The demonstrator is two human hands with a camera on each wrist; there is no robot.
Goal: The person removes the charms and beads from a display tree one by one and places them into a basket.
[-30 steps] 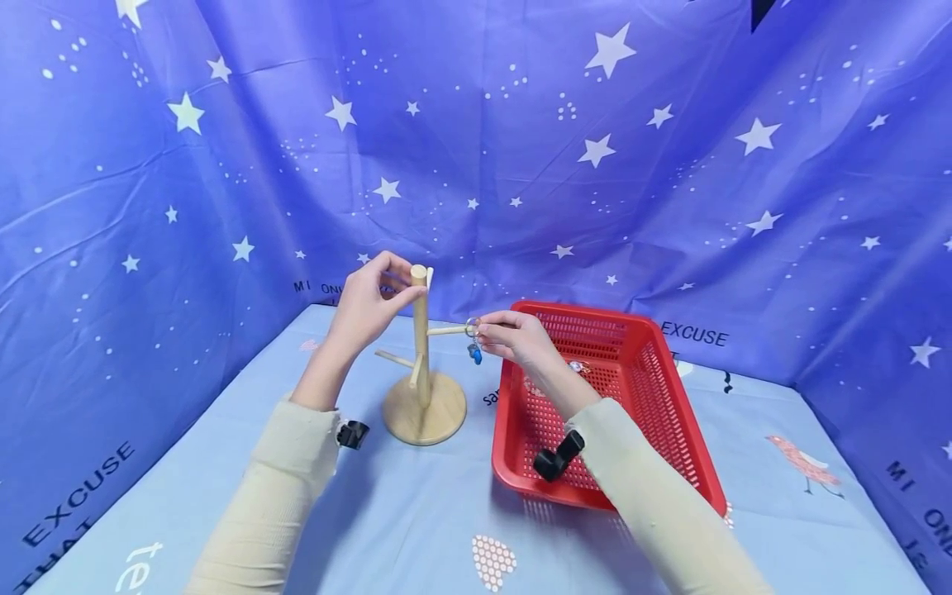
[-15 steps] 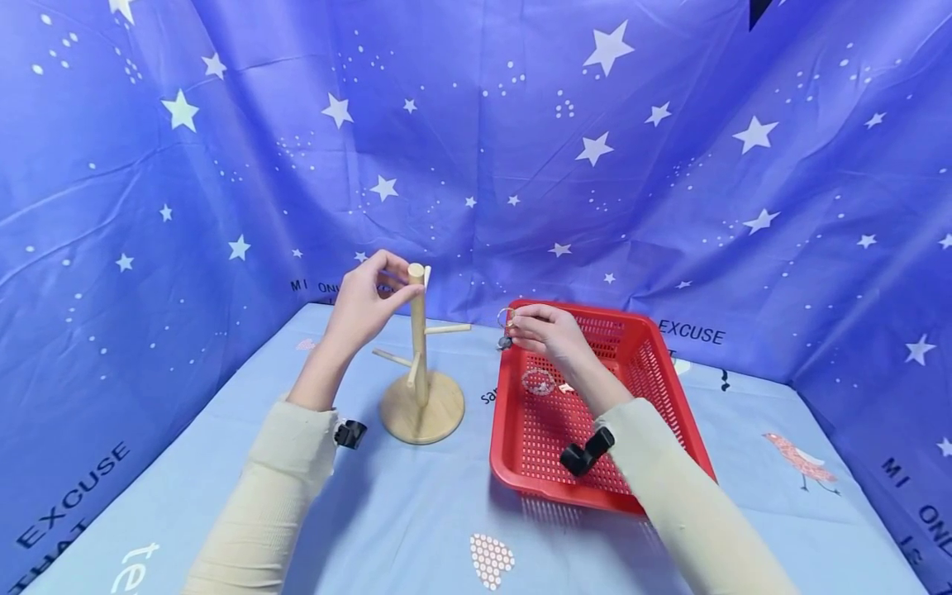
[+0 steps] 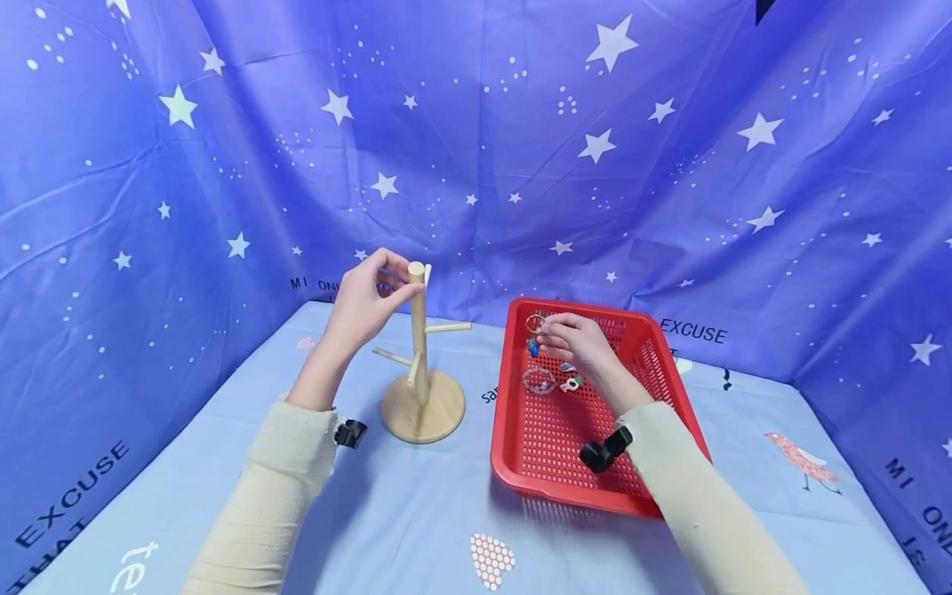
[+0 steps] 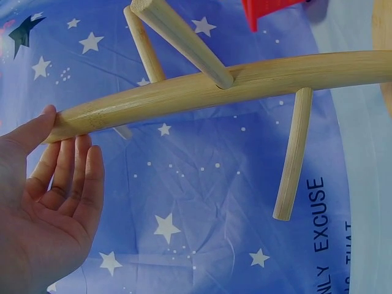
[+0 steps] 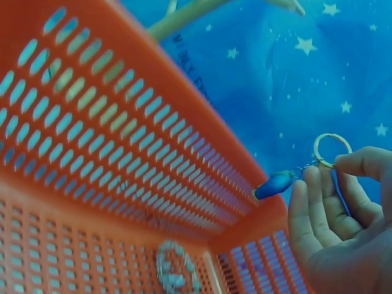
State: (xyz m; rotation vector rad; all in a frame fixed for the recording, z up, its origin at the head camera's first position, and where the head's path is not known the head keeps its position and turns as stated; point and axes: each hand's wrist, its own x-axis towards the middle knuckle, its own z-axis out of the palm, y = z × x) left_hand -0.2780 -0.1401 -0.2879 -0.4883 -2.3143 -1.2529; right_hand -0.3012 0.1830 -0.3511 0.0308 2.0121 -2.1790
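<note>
My left hand (image 3: 369, 296) pinches the top of a wooden peg stand (image 3: 420, 330), thumb on one side and fingers on the other; the left wrist view shows this grip on the post (image 4: 177, 95). The stand is upright on its round base, and its visible pegs carry nothing. My right hand (image 3: 580, 340) pinches the gold ring of a keychain (image 3: 533, 347) above the far left part of a red basket (image 3: 508, 430). In the right wrist view a blue charm (image 5: 275, 184) dangles from the ring by a short chain.
Inside the basket lie a clear beaded bracelet (image 3: 539, 381) and a small white and green trinket (image 3: 571, 383). The basket stands right of the peg stand on a light blue cloth (image 3: 416, 512). A purple star-patterned curtain (image 3: 476, 149) rises behind.
My right hand has drawn the keychain off the stand's right peg and carried it rightward over the basket. My left hand has stayed at the post's top.
</note>
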